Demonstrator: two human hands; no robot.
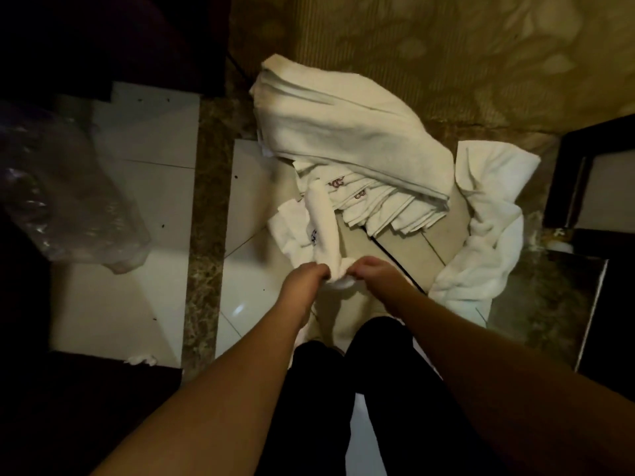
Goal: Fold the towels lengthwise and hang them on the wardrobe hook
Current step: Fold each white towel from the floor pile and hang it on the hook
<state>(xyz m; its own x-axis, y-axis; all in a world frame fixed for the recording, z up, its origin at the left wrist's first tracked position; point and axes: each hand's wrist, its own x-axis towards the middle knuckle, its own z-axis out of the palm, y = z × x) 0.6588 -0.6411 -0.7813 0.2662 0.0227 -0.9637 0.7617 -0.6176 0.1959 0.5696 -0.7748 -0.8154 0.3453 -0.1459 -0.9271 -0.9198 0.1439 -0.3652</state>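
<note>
Left hand (302, 280) fingers pinch towel (324, 228) | right hand (374, 274) fingers pinch same towel

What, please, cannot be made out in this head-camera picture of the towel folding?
- Wardrobe hook: not in the head view at all.
- Fingertips of the left hand and right hand: buried in the small towel they pinch.
- Lower towels in the folded stack: covered by the large towel.
- Plastic bag contents: dark and blurred.

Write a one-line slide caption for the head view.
Both hands, left hand and right hand, pinch one end of a small white towel above a towel pile on the floor.
</note>
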